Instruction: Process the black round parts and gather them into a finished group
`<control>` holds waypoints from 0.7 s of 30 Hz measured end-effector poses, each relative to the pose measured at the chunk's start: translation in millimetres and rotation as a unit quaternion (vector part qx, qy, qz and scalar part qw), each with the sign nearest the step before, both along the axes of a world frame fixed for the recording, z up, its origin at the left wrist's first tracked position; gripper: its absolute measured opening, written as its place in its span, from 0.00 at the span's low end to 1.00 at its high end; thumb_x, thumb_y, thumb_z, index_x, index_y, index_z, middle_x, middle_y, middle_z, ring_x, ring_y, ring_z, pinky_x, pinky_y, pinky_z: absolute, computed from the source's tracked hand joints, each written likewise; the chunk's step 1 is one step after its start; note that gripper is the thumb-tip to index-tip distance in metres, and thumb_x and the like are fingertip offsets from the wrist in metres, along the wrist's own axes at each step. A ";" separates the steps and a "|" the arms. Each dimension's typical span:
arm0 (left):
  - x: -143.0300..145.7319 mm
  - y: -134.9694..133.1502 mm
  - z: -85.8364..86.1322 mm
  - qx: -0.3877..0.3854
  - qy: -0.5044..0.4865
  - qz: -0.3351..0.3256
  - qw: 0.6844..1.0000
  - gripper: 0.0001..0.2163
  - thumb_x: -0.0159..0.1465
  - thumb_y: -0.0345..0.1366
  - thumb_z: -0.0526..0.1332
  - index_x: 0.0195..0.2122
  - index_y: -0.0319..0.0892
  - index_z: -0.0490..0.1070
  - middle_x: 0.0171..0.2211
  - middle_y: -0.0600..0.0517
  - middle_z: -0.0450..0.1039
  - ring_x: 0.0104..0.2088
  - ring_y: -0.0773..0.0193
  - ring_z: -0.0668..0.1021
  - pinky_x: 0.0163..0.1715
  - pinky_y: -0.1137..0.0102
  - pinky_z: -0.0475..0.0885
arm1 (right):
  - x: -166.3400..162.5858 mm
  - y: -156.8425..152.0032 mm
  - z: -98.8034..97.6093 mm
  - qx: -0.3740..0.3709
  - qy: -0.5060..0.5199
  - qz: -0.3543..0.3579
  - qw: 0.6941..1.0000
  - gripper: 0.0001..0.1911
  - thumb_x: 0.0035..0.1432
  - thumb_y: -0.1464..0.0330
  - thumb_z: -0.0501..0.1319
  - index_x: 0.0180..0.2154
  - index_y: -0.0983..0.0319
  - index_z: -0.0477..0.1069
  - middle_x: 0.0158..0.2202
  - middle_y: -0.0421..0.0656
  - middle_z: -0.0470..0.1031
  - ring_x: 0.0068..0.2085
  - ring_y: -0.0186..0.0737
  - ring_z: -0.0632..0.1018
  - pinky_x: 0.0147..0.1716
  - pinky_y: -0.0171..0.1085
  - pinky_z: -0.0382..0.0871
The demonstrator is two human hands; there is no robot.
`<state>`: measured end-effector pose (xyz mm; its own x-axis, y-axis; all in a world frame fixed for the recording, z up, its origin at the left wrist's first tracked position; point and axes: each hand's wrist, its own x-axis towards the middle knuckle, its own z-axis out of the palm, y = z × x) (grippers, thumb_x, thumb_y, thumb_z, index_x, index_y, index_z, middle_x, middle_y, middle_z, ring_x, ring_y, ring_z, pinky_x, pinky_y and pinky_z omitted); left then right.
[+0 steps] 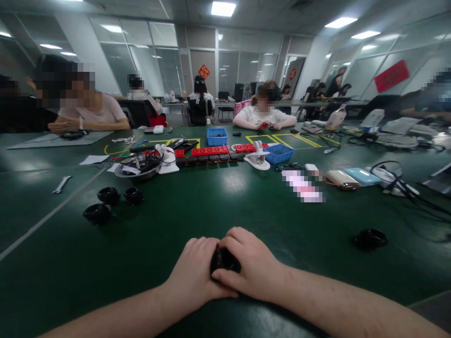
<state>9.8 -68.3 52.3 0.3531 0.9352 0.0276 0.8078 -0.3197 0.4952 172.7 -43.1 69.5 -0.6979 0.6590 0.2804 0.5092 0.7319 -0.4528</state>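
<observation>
Both my hands are wrapped round one small, glossy black ring-shaped part [225, 261] at the front of the green table. My left hand [197, 267] grips its left side, fingers curled behind it. From the right, my right hand [252, 265] clasps it, with the thumb across the near edge and fingers over the far edge. The round opening faces up; much of its outside is hidden by my fingers. Similar black parts, one [97, 213] nearest and two more [109, 195] [134, 196], stand at the left. Another black part [370, 239] lies at the right.
A wrench [62, 185] lies at the left. Further back are a metal bowl [137, 174] of black pieces, a white clip-on stand [258, 157], red-and-black strips [210, 151] and blue baskets [217, 136]. Power banks [343, 179] and cables [401, 188] lie at the right. Co-workers sit across the table.
</observation>
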 end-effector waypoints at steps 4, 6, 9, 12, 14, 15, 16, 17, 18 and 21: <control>-1.5 8.4 -0.2 -0.002 0.011 -0.026 1.000 0.11 0.48 0.39 0.66 0.29 0.40 0.67 0.29 0.51 0.70 0.32 0.55 0.71 0.36 0.60 0.65 | 3.4 3.7 -2.6 0.001 0.031 0.057 0.998 0.15 0.48 0.66 0.62 0.38 0.66 0.68 0.36 0.46 0.69 0.36 0.40 0.69 0.36 0.39 0.66; -6.7 15.7 -1.2 -0.013 -0.013 -0.060 0.998 0.12 0.47 0.37 0.67 0.31 0.40 0.68 0.31 0.52 0.70 0.33 0.57 0.71 0.36 0.63 0.65 | 6.9 8.2 -2.2 0.000 0.062 0.109 0.992 0.16 0.48 0.69 0.60 0.41 0.66 0.68 0.38 0.47 0.70 0.39 0.40 0.70 0.39 0.40 0.65; -15.7 27.8 -2.5 -0.037 -0.051 -0.152 0.986 0.13 0.47 0.38 0.69 0.32 0.43 0.69 0.33 0.54 0.71 0.36 0.59 0.71 0.37 0.67 0.64 | 9.9 13.8 -0.9 -0.015 0.101 0.200 0.975 0.15 0.49 0.71 0.54 0.41 0.66 0.69 0.41 0.47 0.72 0.42 0.39 0.71 0.43 0.40 0.65; -22.2 37.2 -2.6 -0.047 -0.065 -0.228 0.970 0.11 0.50 0.43 0.68 0.29 0.44 0.70 0.32 0.57 0.71 0.38 0.61 0.71 0.40 0.68 0.62 | 8.8 15.4 -0.9 -0.026 0.111 0.261 0.959 0.17 0.48 0.73 0.50 0.40 0.67 0.69 0.42 0.48 0.72 0.45 0.38 0.72 0.45 0.39 0.64; -24.7 40.0 -1.9 -0.051 -0.062 -0.240 0.967 0.11 0.52 0.45 0.67 0.27 0.44 0.70 0.32 0.57 0.69 0.37 0.61 0.71 0.40 0.68 0.61 | 7.4 15.1 -1.6 -0.031 0.110 0.275 0.955 0.18 0.46 0.75 0.49 0.39 0.67 0.69 0.42 0.48 0.73 0.46 0.37 0.72 0.46 0.38 0.64; -25.6 40.3 -1.4 -0.054 -0.060 -0.240 0.967 0.12 0.52 0.46 0.66 0.26 0.44 0.69 0.31 0.57 0.69 0.38 0.61 0.71 0.40 0.68 0.61 | 6.9 14.8 -1.9 -0.031 0.110 0.279 0.953 0.18 0.46 0.75 0.48 0.39 0.67 0.69 0.42 0.48 0.73 0.46 0.37 0.72 0.47 0.38 0.63; -26.2 39.9 -0.8 -0.057 -0.060 -0.241 0.967 0.12 0.52 0.46 0.66 0.26 0.44 0.69 0.31 0.57 0.69 0.38 0.61 0.71 0.41 0.68 0.61 | 6.6 14.5 -2.1 -0.028 0.114 0.282 0.952 0.18 0.46 0.75 0.48 0.39 0.66 0.69 0.42 0.48 0.73 0.46 0.37 0.72 0.47 0.39 0.63; -26.5 38.8 -0.1 -0.060 -0.062 -0.239 0.967 0.12 0.52 0.45 0.67 0.27 0.44 0.69 0.32 0.56 0.69 0.39 0.61 0.71 0.42 0.67 0.60 | 6.6 14.2 -2.2 -0.025 0.121 0.281 0.952 0.18 0.47 0.74 0.48 0.40 0.66 0.68 0.42 0.48 0.73 0.46 0.38 0.72 0.48 0.39 0.63; -26.4 37.0 0.6 -0.063 -0.065 -0.237 0.967 0.12 0.52 0.45 0.67 0.29 0.44 0.69 0.34 0.56 0.69 0.40 0.60 0.71 0.43 0.67 0.60 | 6.8 13.7 -2.0 -0.020 0.130 0.277 0.952 0.18 0.48 0.73 0.48 0.41 0.66 0.67 0.43 0.49 0.72 0.47 0.38 0.72 0.48 0.40 0.62; -22.1 27.9 2.0 -0.073 -0.074 -0.198 0.975 0.21 0.46 0.43 0.70 0.39 0.45 0.67 0.39 0.54 0.69 0.41 0.57 0.70 0.44 0.64 0.61 | 7.3 10.6 -1.8 -0.004 0.150 0.226 0.963 0.20 0.53 0.64 0.52 0.47 0.66 0.64 0.45 0.50 0.71 0.47 0.41 0.71 0.47 0.42 0.62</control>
<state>-12.2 -40.4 54.3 0.6891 0.7244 -0.0178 0.5516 -0.5085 0.6611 180.0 -32.4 67.7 -0.8020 0.3109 0.5100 -0.0144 0.8435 -0.5369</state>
